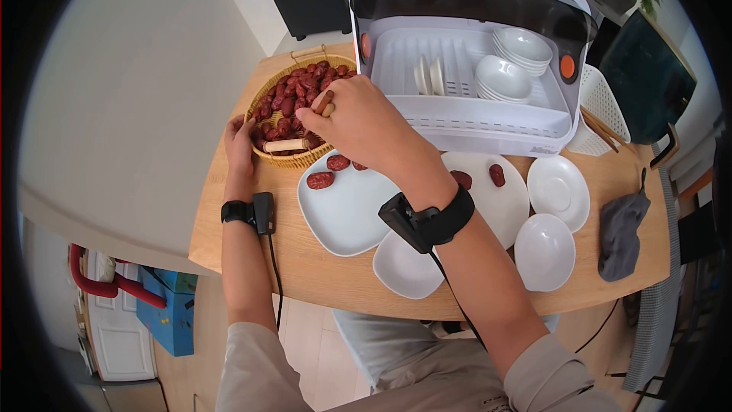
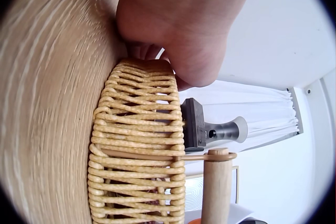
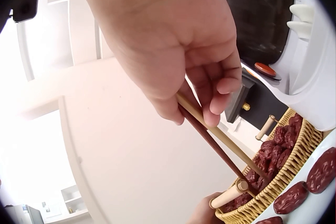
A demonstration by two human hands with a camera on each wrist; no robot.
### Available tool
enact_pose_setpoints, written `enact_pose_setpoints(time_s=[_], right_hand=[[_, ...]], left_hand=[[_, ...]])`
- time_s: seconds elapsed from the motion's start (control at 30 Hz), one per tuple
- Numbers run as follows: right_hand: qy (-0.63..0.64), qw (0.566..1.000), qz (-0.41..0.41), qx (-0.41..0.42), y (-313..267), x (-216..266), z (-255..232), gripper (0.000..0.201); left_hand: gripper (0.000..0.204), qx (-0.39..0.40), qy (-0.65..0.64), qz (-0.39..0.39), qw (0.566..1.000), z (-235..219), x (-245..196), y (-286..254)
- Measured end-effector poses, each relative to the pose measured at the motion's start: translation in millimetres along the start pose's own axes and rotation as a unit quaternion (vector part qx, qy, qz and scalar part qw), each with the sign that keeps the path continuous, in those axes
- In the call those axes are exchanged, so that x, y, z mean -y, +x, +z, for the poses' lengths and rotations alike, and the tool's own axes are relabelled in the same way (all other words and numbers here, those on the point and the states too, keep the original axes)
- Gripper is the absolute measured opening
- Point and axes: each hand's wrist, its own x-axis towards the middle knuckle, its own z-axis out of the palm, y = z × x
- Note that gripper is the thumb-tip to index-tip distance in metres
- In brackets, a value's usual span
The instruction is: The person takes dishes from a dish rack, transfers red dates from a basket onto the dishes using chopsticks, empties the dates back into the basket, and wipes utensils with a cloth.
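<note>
My right hand (image 1: 364,118) holds a pair of chopsticks (image 3: 229,144), one dark reddish and one lighter. Their tips point down among the red dates (image 3: 278,142) in a round wicker basket (image 1: 313,159) with wooden handles. At the basket's left side, my left hand (image 1: 239,145) grips the edge; part of its fingers is hidden in the left wrist view. Beside the basket, a white squarish plate (image 1: 343,217) carries a few dates (image 1: 320,180). Farther right, a round white plate (image 1: 496,210) bears two dates (image 1: 497,175), one partly hidden by my right wrist.
Behind the plates stands a white dish box (image 1: 488,118) with a raised dark lid, holding bowls and small plates. White dishes (image 1: 544,252) lie at the front right, near a grey cloth pouch (image 1: 621,236). A white perforated basket (image 1: 598,103) with wooden chopsticks stands at the right.
</note>
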Motion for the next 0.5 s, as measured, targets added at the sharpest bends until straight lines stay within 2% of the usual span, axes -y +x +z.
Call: enact_pose_setpoints(time_s=[0.07,0.17,0.23,0.37,0.43,0.5], right_hand=[[-0.004,1.0,0.013,0.011,0,0,-2,0.037],[0.001,1.0,-0.012,-0.011,-1,8,-7,0.038],[-0.029,0.993,0.097,0.061,-4,20,-20,0.032],[-0.048,0.995,0.065,0.054,0,4,-16,0.032],[-0.033,0.999,0.01,0.008,1,0,-10,0.044],[-0.039,0.999,0.012,0.002,-1,1,-11,0.045]], left_hand=[[0.031,-0.001,0.004,0.002,1.0,-1,2,2],[0.032,-0.003,0.01,0.005,1.0,-4,5,6],[0.032,-0.003,0.014,0.005,1.0,-3,4,6],[0.026,-0.004,0.018,0.017,1.0,-2,4,4],[0.027,0.002,0.018,0.023,1.0,-1,3,3],[0.028,0.003,-0.002,0.009,1.0,2,-4,-3]])
